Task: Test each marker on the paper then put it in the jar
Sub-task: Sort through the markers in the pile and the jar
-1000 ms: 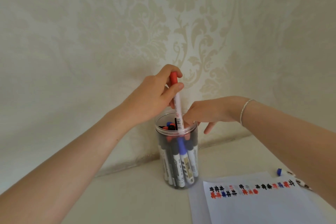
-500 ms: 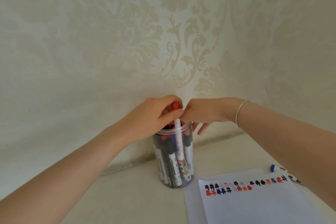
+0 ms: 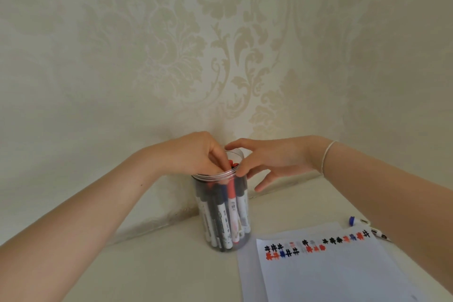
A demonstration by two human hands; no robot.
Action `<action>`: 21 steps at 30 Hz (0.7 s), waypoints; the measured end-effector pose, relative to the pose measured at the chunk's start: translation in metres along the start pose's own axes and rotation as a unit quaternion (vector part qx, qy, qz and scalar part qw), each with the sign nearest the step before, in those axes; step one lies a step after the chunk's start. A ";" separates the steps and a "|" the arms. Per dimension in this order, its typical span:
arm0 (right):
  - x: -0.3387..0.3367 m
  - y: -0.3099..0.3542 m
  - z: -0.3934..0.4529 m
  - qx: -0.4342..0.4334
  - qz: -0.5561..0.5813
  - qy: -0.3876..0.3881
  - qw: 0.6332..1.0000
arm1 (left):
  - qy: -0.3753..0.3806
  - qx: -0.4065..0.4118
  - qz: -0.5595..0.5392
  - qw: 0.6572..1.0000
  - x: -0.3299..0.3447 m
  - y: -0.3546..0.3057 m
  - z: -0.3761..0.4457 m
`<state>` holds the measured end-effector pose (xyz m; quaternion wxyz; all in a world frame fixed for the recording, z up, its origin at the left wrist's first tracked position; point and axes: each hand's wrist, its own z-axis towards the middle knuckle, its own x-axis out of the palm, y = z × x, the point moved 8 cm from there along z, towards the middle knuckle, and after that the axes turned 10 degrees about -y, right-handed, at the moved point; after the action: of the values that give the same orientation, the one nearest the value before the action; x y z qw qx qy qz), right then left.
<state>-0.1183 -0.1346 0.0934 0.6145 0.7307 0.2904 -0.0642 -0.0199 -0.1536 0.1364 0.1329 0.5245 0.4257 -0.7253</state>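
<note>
Left hand [image 3: 196,154] grip pinched at jar [image 3: 224,216] mouth – holding anything, can't tell. Right hand [image 3: 272,162] loosely open on rim. Next marker [image 3: 356,221] right of jar – right hand nearer.

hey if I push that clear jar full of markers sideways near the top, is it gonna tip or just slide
Probably tip: the jar is tall and narrow. The markers packed inside likely add weight, which may steady it somewhat. Its clear wall looks smooth, so a low push might slide it on the table.
</note>
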 end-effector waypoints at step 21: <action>-0.061 -0.120 -0.081 0.092 -0.441 -0.392 0.803 | -0.205 0.134 -0.154 0.957 0.117 -0.116 0.035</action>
<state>-0.2504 -0.0708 0.0367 0.5114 0.4899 0.3084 -0.6351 -0.1650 -0.0807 0.0922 0.0323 0.3052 0.3636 -0.8796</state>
